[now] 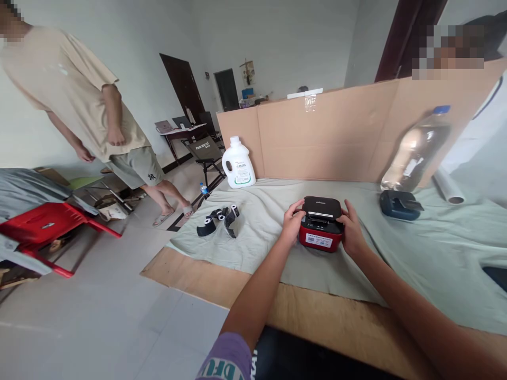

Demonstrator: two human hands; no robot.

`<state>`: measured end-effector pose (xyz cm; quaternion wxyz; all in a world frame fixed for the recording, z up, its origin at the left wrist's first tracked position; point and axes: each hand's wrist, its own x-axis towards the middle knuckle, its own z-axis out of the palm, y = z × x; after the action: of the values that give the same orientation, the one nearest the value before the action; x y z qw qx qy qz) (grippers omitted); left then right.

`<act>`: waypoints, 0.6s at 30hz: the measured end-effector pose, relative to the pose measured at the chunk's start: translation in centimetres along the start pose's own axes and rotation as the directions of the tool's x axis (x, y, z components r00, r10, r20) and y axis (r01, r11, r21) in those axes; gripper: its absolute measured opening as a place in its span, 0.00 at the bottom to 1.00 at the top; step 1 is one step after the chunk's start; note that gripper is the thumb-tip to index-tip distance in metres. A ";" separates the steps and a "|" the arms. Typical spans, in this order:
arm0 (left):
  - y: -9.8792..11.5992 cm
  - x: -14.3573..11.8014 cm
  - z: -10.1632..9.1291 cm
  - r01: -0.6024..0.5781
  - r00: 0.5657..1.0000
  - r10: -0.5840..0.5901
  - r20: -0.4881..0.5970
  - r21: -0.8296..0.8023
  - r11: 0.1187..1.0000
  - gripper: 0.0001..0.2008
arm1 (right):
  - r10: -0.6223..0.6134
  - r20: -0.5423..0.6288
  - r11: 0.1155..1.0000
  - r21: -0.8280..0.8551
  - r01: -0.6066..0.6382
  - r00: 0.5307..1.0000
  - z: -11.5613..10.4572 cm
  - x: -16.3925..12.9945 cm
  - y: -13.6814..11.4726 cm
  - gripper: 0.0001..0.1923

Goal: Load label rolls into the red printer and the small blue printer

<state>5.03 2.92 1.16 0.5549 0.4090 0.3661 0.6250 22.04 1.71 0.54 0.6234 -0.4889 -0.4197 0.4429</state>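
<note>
Red below and black on top, a small label printer (320,224) sits on the pale green cloth (435,253) near the table's front edge, with the bare wood of the table (317,316) showing in front of it. The left hand (292,224) cups its left side, fingers curled over the top corner of the lid, and the right hand (351,232) presses flat against its right side, so both hands clasp the body between them. It looks like a hard plastic shell, rigid and probably light enough for one hand, though smooth and a little slippery; the flat side walls seem the safest grip, since the hinged lid could give. To the left on the cloth lie a few small rolls (222,219) with dark strips trailing. Further right rests a dark blue device (400,205). At the back, a white detergent jug (238,163) stands capped, its contents hidden, and a clear bottle (415,150) with a blue cap leans on the cardboard wall (336,132), apparently holding clear liquid. A standing person (79,100) waits off to the left.
</note>
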 end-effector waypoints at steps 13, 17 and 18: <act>0.1 -3.0 -0.6 0.092 0.996 -0.092 0.009 -0.008 0.996 0.26 | -0.196 0.209 0.956 -0.179 0.234 0.958 -2.7 -4.5 3.0 0.39; 1.1 -3.1 -3.1 0.115 0.979 -0.135 0.154 0.132 0.985 0.27 | -0.279 0.355 0.858 -0.325 0.397 0.892 -2.8 -5.0 3.2 0.56; 1.7 -2.6 -3.9 0.118 0.978 -0.141 0.152 0.149 0.982 0.26 | -0.302 0.367 0.834 -0.346 0.431 0.880 -1.8 -4.4 2.9 0.56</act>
<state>0.91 0.13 0.89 0.5924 0.4715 0.3886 0.5251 22.27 -2.58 -3.01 0.5077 -0.4476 -0.6800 0.2819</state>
